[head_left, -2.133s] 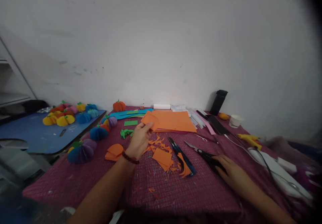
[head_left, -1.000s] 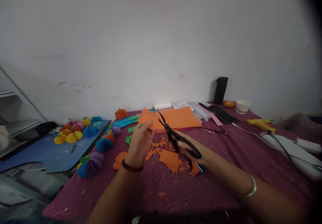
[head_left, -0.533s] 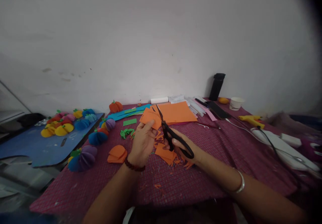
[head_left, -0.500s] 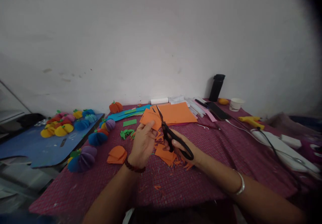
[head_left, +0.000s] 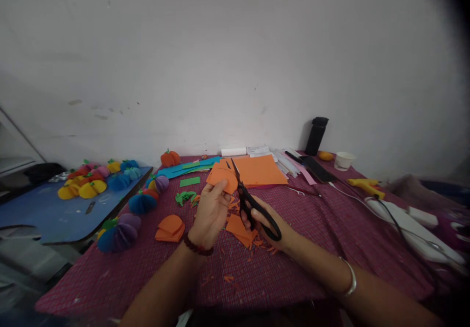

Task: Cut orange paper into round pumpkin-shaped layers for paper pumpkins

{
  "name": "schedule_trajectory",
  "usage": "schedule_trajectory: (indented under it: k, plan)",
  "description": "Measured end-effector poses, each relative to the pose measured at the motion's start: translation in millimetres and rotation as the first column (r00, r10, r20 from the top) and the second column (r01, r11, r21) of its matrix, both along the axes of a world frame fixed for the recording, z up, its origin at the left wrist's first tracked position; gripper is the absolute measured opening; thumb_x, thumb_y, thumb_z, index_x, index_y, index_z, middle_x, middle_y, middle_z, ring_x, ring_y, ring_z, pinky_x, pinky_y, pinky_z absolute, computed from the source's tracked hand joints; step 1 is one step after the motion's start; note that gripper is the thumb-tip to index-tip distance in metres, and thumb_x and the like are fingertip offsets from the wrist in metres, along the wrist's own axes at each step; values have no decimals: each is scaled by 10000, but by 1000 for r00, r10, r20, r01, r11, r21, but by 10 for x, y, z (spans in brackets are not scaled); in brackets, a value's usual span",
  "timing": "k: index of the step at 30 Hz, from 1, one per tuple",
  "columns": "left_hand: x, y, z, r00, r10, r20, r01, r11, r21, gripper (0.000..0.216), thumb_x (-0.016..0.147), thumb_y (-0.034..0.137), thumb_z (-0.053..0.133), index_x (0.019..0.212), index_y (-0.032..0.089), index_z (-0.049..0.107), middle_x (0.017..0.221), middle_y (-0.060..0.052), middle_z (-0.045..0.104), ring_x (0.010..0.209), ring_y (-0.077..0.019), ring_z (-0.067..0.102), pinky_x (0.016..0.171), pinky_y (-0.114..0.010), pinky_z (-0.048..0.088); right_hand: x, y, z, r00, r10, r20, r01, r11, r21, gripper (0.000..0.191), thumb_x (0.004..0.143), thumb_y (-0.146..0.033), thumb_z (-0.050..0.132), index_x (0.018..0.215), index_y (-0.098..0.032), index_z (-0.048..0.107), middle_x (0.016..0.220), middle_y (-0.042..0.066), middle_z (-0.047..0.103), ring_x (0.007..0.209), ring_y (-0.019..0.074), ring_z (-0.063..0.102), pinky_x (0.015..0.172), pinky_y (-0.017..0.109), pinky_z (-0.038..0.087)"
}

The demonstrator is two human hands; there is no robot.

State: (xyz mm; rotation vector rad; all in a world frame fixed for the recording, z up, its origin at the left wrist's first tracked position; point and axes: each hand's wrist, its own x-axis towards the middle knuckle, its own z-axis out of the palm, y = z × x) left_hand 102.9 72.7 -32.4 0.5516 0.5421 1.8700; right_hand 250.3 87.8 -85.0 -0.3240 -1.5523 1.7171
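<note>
My left hand (head_left: 211, 213) pinches a folded orange paper piece (head_left: 222, 177) and holds it up above the table. My right hand (head_left: 268, 221) grips black scissors (head_left: 253, 204), fingers through the loops, with the blades open at the right edge of the held paper. Under both hands lie orange cut pieces (head_left: 238, 228) and small scraps on the maroon checked cloth (head_left: 301, 229). A small stack of cut orange shapes (head_left: 169, 227) lies left of my left wrist.
Orange sheets (head_left: 259, 169) and blue and green strips lie behind. Paper pumpkins (head_left: 121, 224) sit along the left edge and on a blue board (head_left: 55, 204). A black flask (head_left: 316, 136), white cup (head_left: 344, 160), yellow glue gun (head_left: 365, 186) and cables are at the right.
My right hand picked the scissors up off the cloth and brought them to the paper held in my left hand. The blades now sit at the paper's edge.
</note>
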Motion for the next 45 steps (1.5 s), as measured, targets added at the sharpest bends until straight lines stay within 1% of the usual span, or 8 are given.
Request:
schedule_trajectory:
  k: [12, 18, 23, 31, 35, 39, 42, 45]
  plan:
    - [33, -4, -16, 1000, 3, 0, -3, 1000, 10, 128, 666, 67, 732, 722, 149, 650, 761, 4, 714, 675, -80, 650, 659, -177, 499, -35, -94, 28, 999, -42, -16, 41, 998, -53, 416, 802, -526, 647, 983, -175, 517, 733, -5, 527, 552, 80, 465, 499, 205, 361]
    - [19, 0, -9, 1000, -10, -10, 10, 1000, 27, 117, 695, 61, 699, 712, 164, 648, 785, 1, 715, 696, -81, 653, 686, -179, 509, -36, -110, 39, 998, -57, -29, 55, 995, -80, 397, 790, -509, 664, 960, -183, 515, 686, -30, 491, 485, 58, 401, 425, 186, 292]
    - [-6, 4, -10, 999, 3, -51, -3, 1000, 4, 121, 684, 60, 695, 720, 164, 644, 828, -11, 722, 707, -88, 656, 644, -174, 492, -9, -126, 72, 997, -72, -2, 71, 994, -84, 362, 785, -491, 672, 900, -183, 519, 638, -47, 454, 462, 55, 358, 398, 183, 279]
    - [-46, 8, -34, 998, -23, -64, 24, 1000, 18, 133, 680, 70, 712, 759, 163, 658, 763, 13, 706, 649, -83, 641, 652, -193, 498, 54, -147, 123, 993, -97, 64, 102, 992, -80, 413, 756, -505, 694, 943, -177, 526, 639, -47, 459, 444, 50, 339, 380, 182, 251]
    - [-78, 10, -41, 995, -45, -92, 46, 999, 9, 146, 667, 69, 724, 752, 163, 652, 770, 13, 705, 686, -89, 654, 688, -201, 504, 112, -113, 67, 993, -89, 82, 97, 990, -99, 441, 757, -477, 708, 1042, -181, 547, 649, -49, 462, 448, 50, 352, 397, 188, 273]
    - [-111, -3, -84, 987, -77, -138, 79, 997, 8, 179, 644, 90, 754, 786, 155, 666, 792, 0, 714, 702, -100, 662, 714, -220, 510, 196, -82, -6, 993, -78, 84, 88, 988, -128, 523, 747, -436, 733, 1171, -187, 554, 659, -48, 467, 457, 48, 363, 408, 187, 269]
    - [-124, -16, -128, 978, -84, -189, 89, 996, 14, 173, 646, 100, 753, 793, 150, 678, 817, -20, 724, 736, -114, 672, 733, -225, 512, 255, -88, -49, 993, -58, 107, 75, 984, -161, 550, 745, -427, 739, 1205, -183, 561, 643, -55, 450, 440, 39, 342, 398, 184, 250]
    - [-114, -22, -151, 974, -62, -217, 65, 998, 5, 158, 648, 98, 748, 780, 151, 680, 814, -25, 725, 764, -125, 675, 752, -231, 514, 288, -109, -75, 992, -44, 116, 65, 980, -186, 576, 740, -430, 743, 1219, -169, 558, 610, -65, 433, 429, 35, 326, 390, 178, 235]
